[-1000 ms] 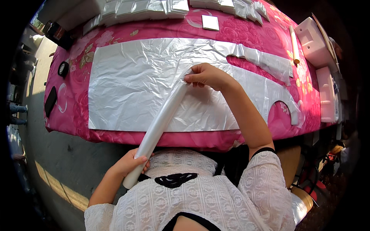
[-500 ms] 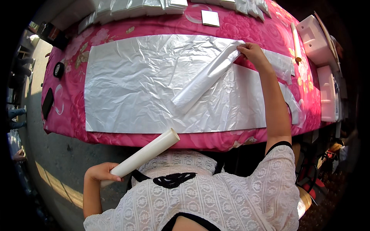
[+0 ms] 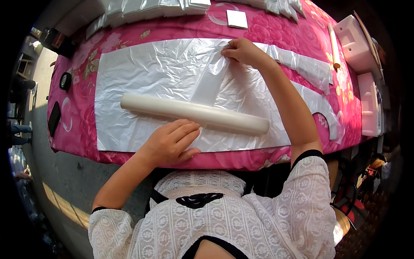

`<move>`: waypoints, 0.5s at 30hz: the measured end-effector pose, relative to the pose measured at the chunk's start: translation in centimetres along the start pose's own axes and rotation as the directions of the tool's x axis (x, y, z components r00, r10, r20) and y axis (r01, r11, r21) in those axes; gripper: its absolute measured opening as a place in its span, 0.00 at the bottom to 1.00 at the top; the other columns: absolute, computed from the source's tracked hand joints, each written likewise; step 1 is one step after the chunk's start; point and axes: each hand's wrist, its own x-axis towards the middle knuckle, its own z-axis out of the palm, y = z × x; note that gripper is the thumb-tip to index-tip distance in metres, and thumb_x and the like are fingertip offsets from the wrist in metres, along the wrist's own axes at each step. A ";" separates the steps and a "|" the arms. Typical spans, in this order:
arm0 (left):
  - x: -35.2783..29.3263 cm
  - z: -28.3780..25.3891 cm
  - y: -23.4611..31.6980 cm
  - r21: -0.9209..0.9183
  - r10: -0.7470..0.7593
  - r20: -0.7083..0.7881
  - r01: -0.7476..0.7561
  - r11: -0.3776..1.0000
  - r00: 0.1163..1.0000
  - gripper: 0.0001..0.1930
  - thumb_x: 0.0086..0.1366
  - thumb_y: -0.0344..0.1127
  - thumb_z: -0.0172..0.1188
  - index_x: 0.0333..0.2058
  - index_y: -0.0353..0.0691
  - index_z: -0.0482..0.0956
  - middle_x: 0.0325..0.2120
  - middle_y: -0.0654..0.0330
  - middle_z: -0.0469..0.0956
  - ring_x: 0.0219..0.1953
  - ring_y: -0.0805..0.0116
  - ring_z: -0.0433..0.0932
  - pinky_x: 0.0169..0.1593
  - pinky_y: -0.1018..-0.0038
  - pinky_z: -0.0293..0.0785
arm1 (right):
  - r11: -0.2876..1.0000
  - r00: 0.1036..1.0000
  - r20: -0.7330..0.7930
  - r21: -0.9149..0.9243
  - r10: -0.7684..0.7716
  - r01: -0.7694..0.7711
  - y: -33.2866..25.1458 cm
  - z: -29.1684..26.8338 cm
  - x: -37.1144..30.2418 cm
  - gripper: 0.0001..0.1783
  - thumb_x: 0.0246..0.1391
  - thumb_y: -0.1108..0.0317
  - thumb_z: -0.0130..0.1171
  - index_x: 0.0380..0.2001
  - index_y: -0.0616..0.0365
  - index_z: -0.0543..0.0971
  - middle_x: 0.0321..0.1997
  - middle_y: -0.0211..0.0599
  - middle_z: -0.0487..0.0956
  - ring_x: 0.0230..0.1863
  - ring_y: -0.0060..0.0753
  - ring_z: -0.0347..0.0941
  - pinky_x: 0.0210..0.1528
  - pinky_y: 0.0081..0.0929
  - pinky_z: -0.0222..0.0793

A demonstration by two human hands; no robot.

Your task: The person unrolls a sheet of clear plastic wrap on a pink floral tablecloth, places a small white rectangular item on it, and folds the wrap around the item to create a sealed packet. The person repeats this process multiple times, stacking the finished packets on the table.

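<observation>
A large silvery-white plastic sheet (image 3: 142, 73) lies crinkled over the table. My right hand (image 3: 246, 52) pinches a narrow strip of thin translucent plastic (image 3: 211, 82) near the sheet's far edge. That strip runs down from my fingers to a white tube (image 3: 196, 114), which lies slantwise across the sheet. Against the tube's near side, or just short of it, is my left hand (image 3: 172, 140), its fingers stretched out and not wrapped round anything. Whether its fingertips touch the tube cannot be made out.
Pink flowered cloth (image 3: 181, 162) covers the table. White folded packets (image 3: 159, 11) line the far edge, with one square packet (image 3: 237, 19) apart. Tape (image 3: 65, 80) and a black phone-like slab (image 3: 54, 118) sit left. Another tube (image 3: 334, 45) and foam boxes (image 3: 355, 43) stand right.
My left hand has brought the tube from beside my body onto the sheet and let go of it. My right hand has moved left with the pinched plastic.
</observation>
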 end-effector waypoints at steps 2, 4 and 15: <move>0.0 1.6 0.9 0.014 0.020 0.115 -0.021 1.000 0.993 0.38 0.51 0.54 0.57 0.52 0.27 0.64 0.55 0.44 0.61 0.60 0.51 0.57 0.62 0.59 0.52 | 1.000 1.000 0.027 0.029 -0.007 0.006 0.4 -0.2 0.9 0.09 0.49 0.66 0.59 0.27 0.63 0.79 0.19 0.27 0.74 0.22 0.17 0.66 0.26 0.18 0.62; 0.2 2.6 1.5 0.123 -0.013 0.202 -0.013 0.992 0.979 0.43 0.53 0.61 0.51 0.54 0.24 0.60 0.58 0.42 0.56 0.63 0.51 0.51 0.65 0.59 0.45 | 0.997 0.998 0.064 0.073 0.019 -0.023 0.5 -0.6 1.3 0.11 0.49 0.66 0.60 0.31 0.63 0.79 0.23 0.30 0.75 0.25 0.19 0.68 0.30 0.19 0.65; -1.1 5.0 3.8 0.230 -0.110 0.194 0.064 0.971 0.975 0.46 0.54 0.65 0.45 0.56 0.26 0.57 0.60 0.42 0.52 0.65 0.49 0.47 0.65 0.57 0.40 | 0.876 0.933 0.032 -0.334 -0.358 0.347 -4.3 9.5 -14.9 0.23 0.50 0.62 0.58 0.50 0.56 0.72 0.48 0.46 0.71 0.50 0.47 0.67 0.52 0.36 0.64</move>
